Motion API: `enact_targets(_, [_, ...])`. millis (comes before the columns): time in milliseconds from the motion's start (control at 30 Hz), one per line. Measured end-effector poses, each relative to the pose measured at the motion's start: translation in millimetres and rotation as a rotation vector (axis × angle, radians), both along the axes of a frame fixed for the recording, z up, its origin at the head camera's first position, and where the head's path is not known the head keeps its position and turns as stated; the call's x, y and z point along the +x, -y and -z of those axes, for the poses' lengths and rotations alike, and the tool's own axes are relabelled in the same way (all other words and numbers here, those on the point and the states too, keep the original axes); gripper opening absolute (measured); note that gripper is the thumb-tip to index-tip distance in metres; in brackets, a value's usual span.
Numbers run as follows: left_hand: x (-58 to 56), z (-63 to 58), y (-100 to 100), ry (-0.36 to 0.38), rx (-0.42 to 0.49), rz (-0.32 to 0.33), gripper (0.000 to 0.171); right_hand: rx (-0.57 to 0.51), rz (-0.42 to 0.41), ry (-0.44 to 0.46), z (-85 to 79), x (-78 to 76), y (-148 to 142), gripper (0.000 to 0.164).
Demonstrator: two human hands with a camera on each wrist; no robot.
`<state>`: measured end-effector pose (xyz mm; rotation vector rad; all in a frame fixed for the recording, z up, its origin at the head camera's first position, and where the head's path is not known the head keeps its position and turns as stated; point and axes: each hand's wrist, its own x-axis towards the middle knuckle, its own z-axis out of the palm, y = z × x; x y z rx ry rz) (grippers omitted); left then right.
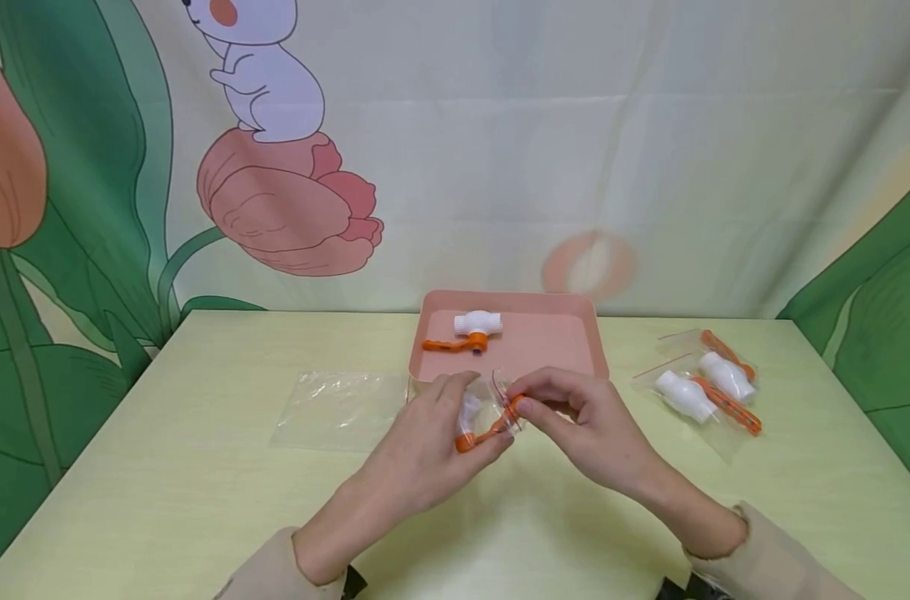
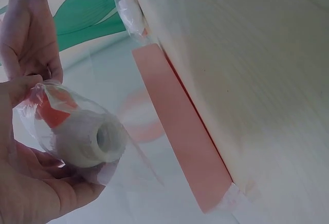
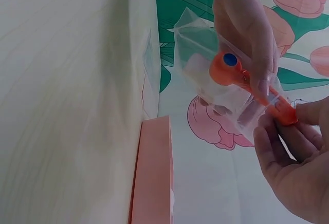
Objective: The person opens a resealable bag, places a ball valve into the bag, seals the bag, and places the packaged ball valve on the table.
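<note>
Over the table, in front of a pink tray, my left hand (image 1: 425, 446) grips a white plastic ball valve (image 2: 85, 139) through its clear plastic bag (image 3: 195, 39). The valve's orange lever handle (image 3: 226, 72), with a blue dot at its pivot, points toward my right hand (image 1: 593, 425). In the right wrist view the right thumb and fingers pinch the free end of that handle at the bag's mouth. One open end of the valve faces the left wrist camera.
Inside the pink tray (image 1: 541, 325) lies an unwrapped white valve (image 1: 478, 323) with an orange handle. To its left front a flat clear bag (image 1: 338, 408) rests on the table (image 1: 162, 467). Two bagged valves (image 1: 686, 395) lie at the right. A printed curtain hangs behind.
</note>
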<state>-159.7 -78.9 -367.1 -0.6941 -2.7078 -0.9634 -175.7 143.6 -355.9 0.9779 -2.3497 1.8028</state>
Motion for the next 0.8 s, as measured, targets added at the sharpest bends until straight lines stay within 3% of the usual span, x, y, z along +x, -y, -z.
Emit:
enact_targets(367, [-0.8,2.3,-2.5,-0.051,-0.062,-0.03,0.072,0.042,0.027,-0.012,0.0,-1.1,5.0,0.012])
enact_targets(567, [-1.6,4.3,-3.9,-0.023,-0.051,-0.027,0.078,0.023,0.052,-0.046,1.0,-1.2,5.8,0.009])
enact_targets(800, [-4.8,5.1,-5.6,0.059,0.023,0.003,0.071,0.03,0.085,-0.226,2.0,-1.9,8.3,0.017])
